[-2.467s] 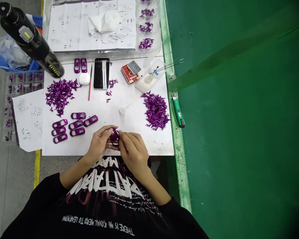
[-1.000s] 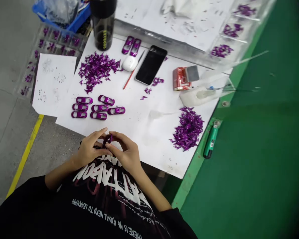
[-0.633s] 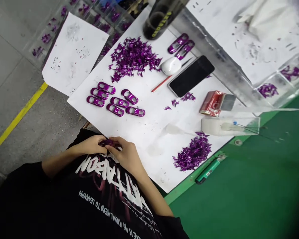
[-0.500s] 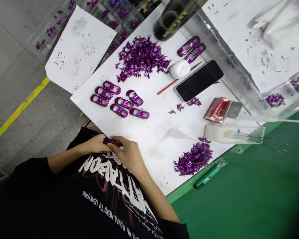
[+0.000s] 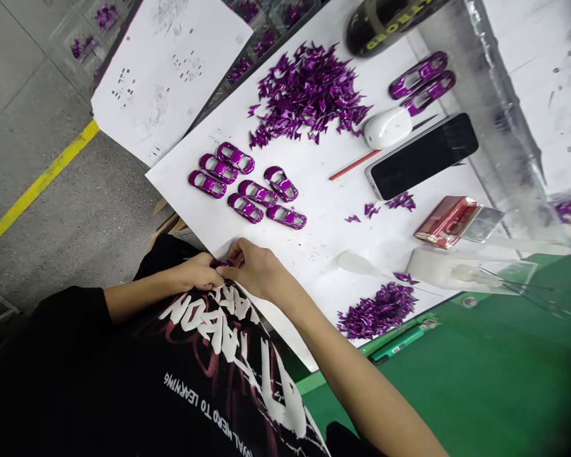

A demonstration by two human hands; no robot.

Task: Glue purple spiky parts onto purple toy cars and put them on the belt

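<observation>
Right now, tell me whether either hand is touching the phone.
No, the left hand and right hand meet at a purple piece, apart from the phone.

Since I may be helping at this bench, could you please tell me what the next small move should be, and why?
Probably bring the purple piece inward over the white sheet: the left hand and right hand hold it near the sheet's edge, by the black shirt, where it could fall.

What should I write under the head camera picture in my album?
Left hand and right hand hold a purple piece near seven purple car shells.
</observation>
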